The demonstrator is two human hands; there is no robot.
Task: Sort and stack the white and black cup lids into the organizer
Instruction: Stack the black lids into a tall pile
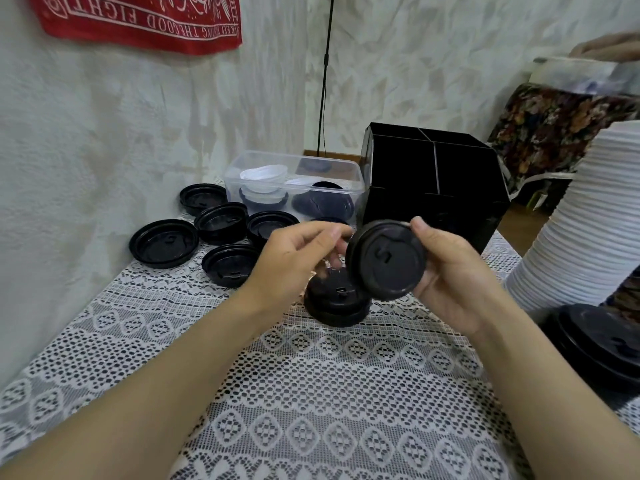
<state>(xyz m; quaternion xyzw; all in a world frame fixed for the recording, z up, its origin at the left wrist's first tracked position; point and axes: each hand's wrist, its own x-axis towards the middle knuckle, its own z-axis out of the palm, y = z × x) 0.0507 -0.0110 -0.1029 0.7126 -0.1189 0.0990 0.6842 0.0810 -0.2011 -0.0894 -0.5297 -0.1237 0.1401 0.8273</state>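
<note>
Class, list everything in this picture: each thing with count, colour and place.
held lid: one, black, raised centre
loose lids: at least five, black, upturned, table left
centre lid stack: one, black, below held lid
clear box: one, white and black lids inside, back
organizer: one, black, right of clear box
tall lid stack: one, white, far right
low lid stack: one, black, lower right
tablecloth: one, white lace
banner: one, red, wall
left hand: beside held lid
right hand: grips held lid

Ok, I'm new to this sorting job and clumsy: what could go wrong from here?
The black lid sits tilted in the right hand, thumb on its rim; a slip could drop it onto the small black stack under it. The tall white lid stack stands close beside the right forearm; a swing toward the organizer might topple it.
</note>
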